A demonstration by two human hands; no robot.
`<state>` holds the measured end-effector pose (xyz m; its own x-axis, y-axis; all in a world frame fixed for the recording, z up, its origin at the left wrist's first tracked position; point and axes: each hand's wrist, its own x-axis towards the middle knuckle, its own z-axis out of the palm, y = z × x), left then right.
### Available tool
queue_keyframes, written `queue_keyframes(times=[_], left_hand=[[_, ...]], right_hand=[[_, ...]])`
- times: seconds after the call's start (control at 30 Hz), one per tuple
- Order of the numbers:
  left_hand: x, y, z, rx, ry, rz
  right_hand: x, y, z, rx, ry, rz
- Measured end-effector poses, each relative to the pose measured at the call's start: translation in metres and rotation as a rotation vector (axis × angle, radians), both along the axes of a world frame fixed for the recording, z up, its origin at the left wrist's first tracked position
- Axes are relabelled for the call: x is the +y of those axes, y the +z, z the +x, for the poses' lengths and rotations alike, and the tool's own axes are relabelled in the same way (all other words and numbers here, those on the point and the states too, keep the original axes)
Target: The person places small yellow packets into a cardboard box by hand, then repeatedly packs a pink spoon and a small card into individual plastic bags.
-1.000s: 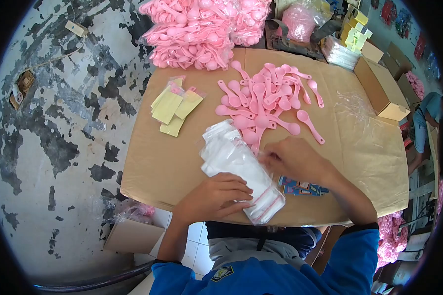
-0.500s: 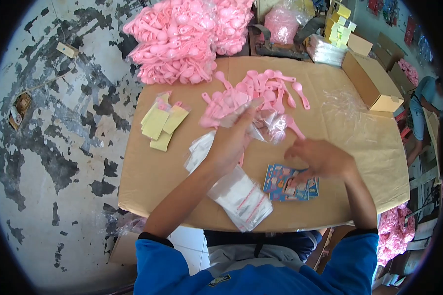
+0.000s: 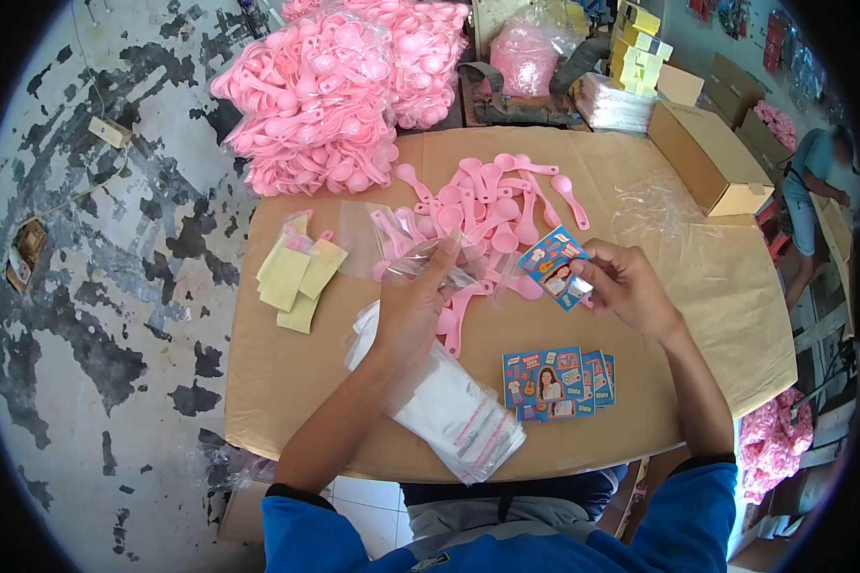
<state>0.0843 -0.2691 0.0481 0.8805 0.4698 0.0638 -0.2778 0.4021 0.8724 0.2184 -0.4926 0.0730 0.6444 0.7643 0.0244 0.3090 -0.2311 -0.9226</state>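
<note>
My left hand (image 3: 419, 310) pinches a clear plastic bag (image 3: 363, 239) over the near edge of the loose pink spoons (image 3: 487, 205). Between the thumb and fingers of my right hand (image 3: 626, 286) is a blue printed card (image 3: 554, 267), tilted, just right of the bag. More blue cards (image 3: 549, 382) lie overlapped on the brown table covering (image 3: 640, 401), below my right hand. A stack of clear and white plastic bags (image 3: 449, 411) lies partly under my left wrist. One spoon (image 3: 459, 315) sits beside my left fingers.
Yellow cards in small packets (image 3: 299, 272) lie at the left. Large bags of pink spoons (image 3: 315, 105) stand at the back left. A cardboard box (image 3: 712, 158) and crumpled clear plastic (image 3: 664, 210) are at the right. Another person (image 3: 812, 181) sits at far right.
My right hand has risen from the card stack and now holds one card near the bag. My left hand has moved left and a little nearer to me with the bag.
</note>
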Motion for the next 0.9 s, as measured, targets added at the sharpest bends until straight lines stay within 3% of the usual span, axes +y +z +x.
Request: queue_keyframes(times=[0.23,0.37,0.47,0.57,0.73,0.9], left_hand=[[-0.02,0.013,-0.007,0.077,-0.066,-0.038],[-0.027,0.009,-0.007,0.169,-0.037,0.014],[-0.031,0.0,-0.006,0.136,-0.065,0.05],[-0.034,-0.009,-0.008,0.085,-0.107,0.162],[-0.033,0.006,-0.013,0.19,-0.197,0.23],[-0.043,-0.005,-0.015,0.093,-0.266,0.331]], right_hand=[[0.021,-0.02,-0.032,-0.043,0.019,0.227],[0.016,-0.019,-0.03,-0.159,0.076,0.06],[0.014,-0.015,-0.028,-0.124,0.075,-0.061],[0.016,-0.025,-0.033,0.032,0.062,0.082],[0.016,-0.022,-0.035,0.042,0.097,0.092],[0.02,-0.028,-0.046,0.15,0.134,0.251]])
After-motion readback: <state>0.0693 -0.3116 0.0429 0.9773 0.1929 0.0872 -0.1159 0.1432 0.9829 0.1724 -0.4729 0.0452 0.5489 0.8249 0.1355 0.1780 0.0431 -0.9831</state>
